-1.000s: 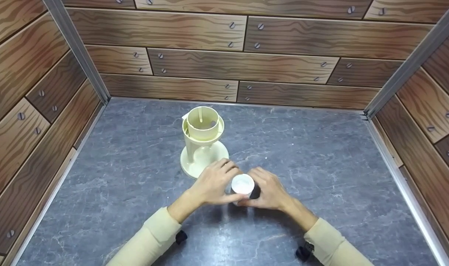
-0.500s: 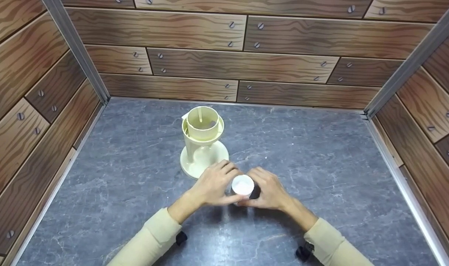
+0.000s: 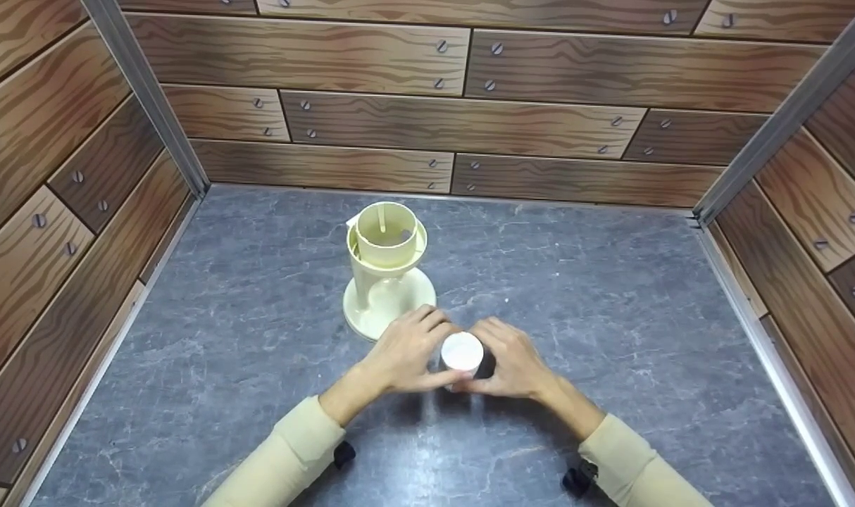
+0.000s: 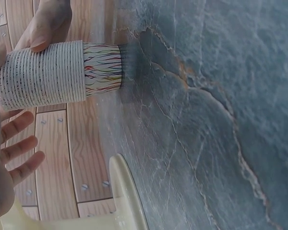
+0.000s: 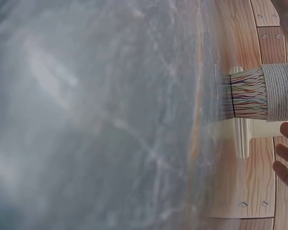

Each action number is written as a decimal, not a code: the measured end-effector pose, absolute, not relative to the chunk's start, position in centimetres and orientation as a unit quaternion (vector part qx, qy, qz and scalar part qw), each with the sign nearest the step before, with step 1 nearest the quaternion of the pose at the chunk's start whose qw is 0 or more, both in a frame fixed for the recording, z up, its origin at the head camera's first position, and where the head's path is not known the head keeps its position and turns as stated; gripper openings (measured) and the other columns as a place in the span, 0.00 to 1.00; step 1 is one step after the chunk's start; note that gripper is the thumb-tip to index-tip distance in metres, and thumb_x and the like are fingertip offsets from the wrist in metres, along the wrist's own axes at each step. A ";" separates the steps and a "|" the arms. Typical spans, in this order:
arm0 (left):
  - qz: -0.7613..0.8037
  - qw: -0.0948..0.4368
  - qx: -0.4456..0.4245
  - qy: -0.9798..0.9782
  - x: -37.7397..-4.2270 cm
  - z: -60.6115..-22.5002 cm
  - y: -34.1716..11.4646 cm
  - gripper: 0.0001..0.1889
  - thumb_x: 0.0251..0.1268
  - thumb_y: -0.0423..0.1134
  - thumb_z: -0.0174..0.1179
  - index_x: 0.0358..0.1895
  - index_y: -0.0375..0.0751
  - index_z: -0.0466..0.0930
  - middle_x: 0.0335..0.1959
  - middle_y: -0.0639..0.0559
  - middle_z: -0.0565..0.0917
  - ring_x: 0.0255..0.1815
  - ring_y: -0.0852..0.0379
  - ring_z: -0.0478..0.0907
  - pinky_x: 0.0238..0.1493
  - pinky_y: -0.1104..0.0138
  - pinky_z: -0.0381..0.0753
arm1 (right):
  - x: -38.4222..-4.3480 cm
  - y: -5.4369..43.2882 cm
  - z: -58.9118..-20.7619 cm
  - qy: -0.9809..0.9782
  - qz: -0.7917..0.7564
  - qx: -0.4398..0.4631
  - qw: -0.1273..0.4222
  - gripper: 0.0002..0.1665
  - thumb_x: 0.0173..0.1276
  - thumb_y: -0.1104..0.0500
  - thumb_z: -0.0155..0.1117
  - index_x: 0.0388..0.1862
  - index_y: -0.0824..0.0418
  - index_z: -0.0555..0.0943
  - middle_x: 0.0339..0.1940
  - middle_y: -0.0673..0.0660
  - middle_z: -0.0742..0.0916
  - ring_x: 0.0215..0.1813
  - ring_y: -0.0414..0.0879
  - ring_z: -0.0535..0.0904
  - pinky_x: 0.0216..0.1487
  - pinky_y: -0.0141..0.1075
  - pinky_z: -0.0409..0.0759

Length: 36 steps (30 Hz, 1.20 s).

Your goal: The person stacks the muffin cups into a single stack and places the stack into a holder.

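Note:
A stack of paper cups (image 3: 462, 350) stands upright on the table, its white top facing up. Seen from the left wrist, the stack (image 4: 43, 74) has many nested rims above the lowest cup's coloured wavy lines. My left hand (image 3: 408, 352) holds it from the left, thumb across the near side. From the right, my right hand (image 3: 510, 362) holds it too, its thumb meeting the left one in front. Several fingers of each hand stretch out apart from the cups in the wrist views. Part of each grip behind the stack is hidden.
Just beyond my left hand is a cream plastic stand (image 3: 387, 271) with a round base and an open tube on top. The grey marbled table (image 3: 610, 303) is bordered by wood-patterned walls (image 3: 371, 120) at the back and both sides.

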<state>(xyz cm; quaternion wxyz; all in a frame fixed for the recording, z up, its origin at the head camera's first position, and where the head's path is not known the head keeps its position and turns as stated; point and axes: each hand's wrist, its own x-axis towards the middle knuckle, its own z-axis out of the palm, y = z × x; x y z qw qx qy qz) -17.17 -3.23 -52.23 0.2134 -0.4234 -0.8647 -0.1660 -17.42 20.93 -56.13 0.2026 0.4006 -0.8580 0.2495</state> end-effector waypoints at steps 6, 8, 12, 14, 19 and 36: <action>-0.167 0.208 -0.418 -0.868 -17.2 -52.2 -3.2 0.32 0.62 0.74 0.62 0.52 0.50 0.85 0.48 0.56 0.86 0.51 0.57 0.80 0.50 0.65 0.83 | -17.5 21.0 -56.3 -0.864 0.229 0.405 0.192 0.44 0.50 0.22 0.77 0.49 0.55 0.83 0.40 0.48 0.88 0.42 0.41 0.80 0.43 0.35 0.82; -0.166 0.204 -0.416 -0.870 -17.2 -52.2 -3.2 0.33 0.62 0.74 0.62 0.52 0.50 0.85 0.48 0.56 0.86 0.52 0.57 0.80 0.51 0.64 0.83 | -17.5 21.0 -56.4 -0.867 0.218 0.407 0.190 0.45 0.48 0.23 0.78 0.49 0.56 0.83 0.40 0.48 0.87 0.42 0.41 0.80 0.43 0.35 0.82; -0.165 0.199 -0.413 -0.873 -17.1 -52.2 -3.2 0.33 0.62 0.75 0.62 0.52 0.50 0.84 0.48 0.57 0.85 0.52 0.57 0.80 0.51 0.64 0.83 | -17.5 21.0 -56.6 -0.870 0.202 0.409 0.187 0.47 0.45 0.24 0.81 0.51 0.56 0.83 0.42 0.49 0.87 0.43 0.41 0.80 0.45 0.35 0.83; -0.165 0.200 -0.413 -0.873 -17.1 -52.2 -3.2 0.33 0.62 0.75 0.62 0.52 0.50 0.85 0.48 0.57 0.85 0.52 0.57 0.80 0.50 0.64 0.83 | -17.4 21.0 -56.6 -0.871 0.199 0.410 0.185 0.48 0.45 0.23 0.81 0.52 0.56 0.83 0.43 0.49 0.87 0.44 0.42 0.80 0.46 0.36 0.84; -0.161 0.205 -0.412 -0.873 -17.2 -52.2 -3.2 0.35 0.61 0.77 0.61 0.53 0.50 0.84 0.49 0.57 0.85 0.52 0.57 0.80 0.50 0.64 0.84 | -17.4 21.1 -56.6 -0.872 0.186 0.415 0.182 0.51 0.45 0.23 0.80 0.56 0.56 0.82 0.46 0.50 0.88 0.46 0.43 0.81 0.50 0.39 0.85; -0.160 0.207 -0.413 -0.872 -17.0 -52.3 -3.4 0.34 0.61 0.77 0.61 0.52 0.51 0.84 0.48 0.57 0.85 0.52 0.57 0.80 0.52 0.65 0.83 | -17.0 21.3 -56.8 -0.892 0.145 0.399 0.154 0.54 0.42 0.26 0.84 0.61 0.56 0.80 0.50 0.51 0.87 0.50 0.45 0.83 0.51 0.40 0.85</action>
